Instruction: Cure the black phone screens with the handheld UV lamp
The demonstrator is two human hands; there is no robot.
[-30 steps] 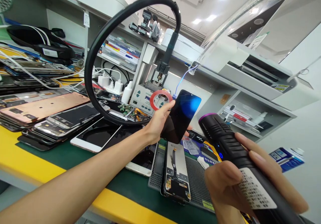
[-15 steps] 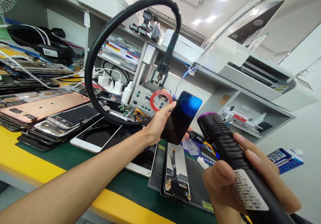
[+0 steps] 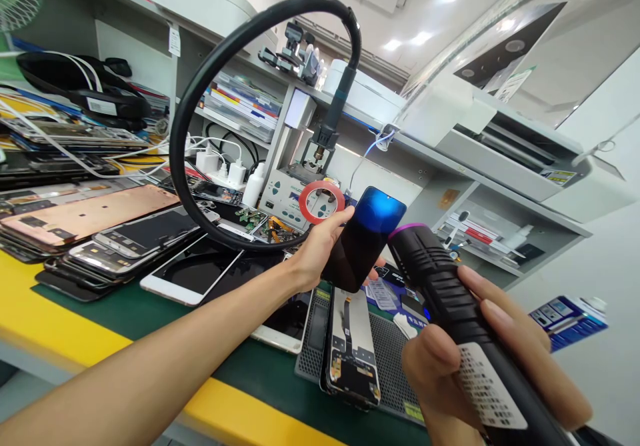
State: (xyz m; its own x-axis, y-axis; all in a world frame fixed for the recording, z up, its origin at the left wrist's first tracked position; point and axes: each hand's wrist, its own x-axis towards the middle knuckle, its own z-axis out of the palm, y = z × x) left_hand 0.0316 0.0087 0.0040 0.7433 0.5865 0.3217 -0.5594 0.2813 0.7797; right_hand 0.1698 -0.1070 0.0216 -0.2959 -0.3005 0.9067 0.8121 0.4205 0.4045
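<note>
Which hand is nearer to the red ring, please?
The left hand: its thumb appears beside the red ring. The right hand is farther off, around the black flashlight.

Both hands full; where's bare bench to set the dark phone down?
Green mat, two patches along the yellow edge: one below the near-left screen stack and white-framed phone, one left of the perforated pad. Crowded: far left, and around the red ring.

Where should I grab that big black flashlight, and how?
I'd come from its back end and wrap your fingers around the long, round body near the white label, where the right hand holds it. The purple-rimmed front points toward the dark phone, so fingers probably belong behind that.
</note>
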